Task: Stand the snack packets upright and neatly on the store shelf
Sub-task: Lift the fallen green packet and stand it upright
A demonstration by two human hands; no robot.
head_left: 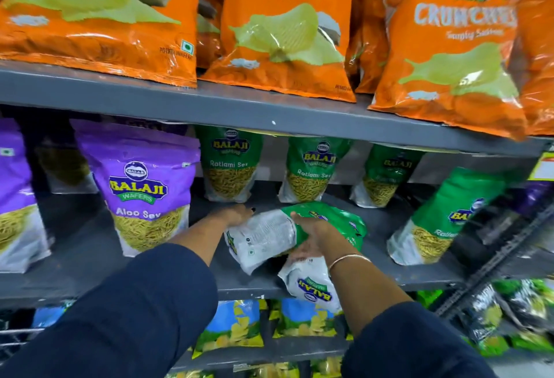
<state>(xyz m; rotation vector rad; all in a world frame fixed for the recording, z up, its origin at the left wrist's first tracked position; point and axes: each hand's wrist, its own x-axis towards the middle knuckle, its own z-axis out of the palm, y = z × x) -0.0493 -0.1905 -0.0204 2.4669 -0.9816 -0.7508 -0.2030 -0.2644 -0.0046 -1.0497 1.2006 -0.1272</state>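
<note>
A green and white Ratlami Sev packet (269, 235) lies tilted on its side on the middle shelf (90, 251), its white back facing me. My left hand (236, 215) rests on its far left end and my right hand (311, 235) grips its middle from above. A second packet (311, 286) lies fallen under my right wrist, hanging over the shelf's front edge. Behind them three green Ratlami Sev packets (230, 164) stand upright in a row. Another green packet (440, 221) leans at the right.
Purple Aloo Sev packets (144, 185) stand to the left on the same shelf. Orange Crunchem chip bags (287, 26) fill the shelf above. Blue and yellow packets (236, 326) sit on the shelf below, and a wire rack (497, 260) holds dark packets at right.
</note>
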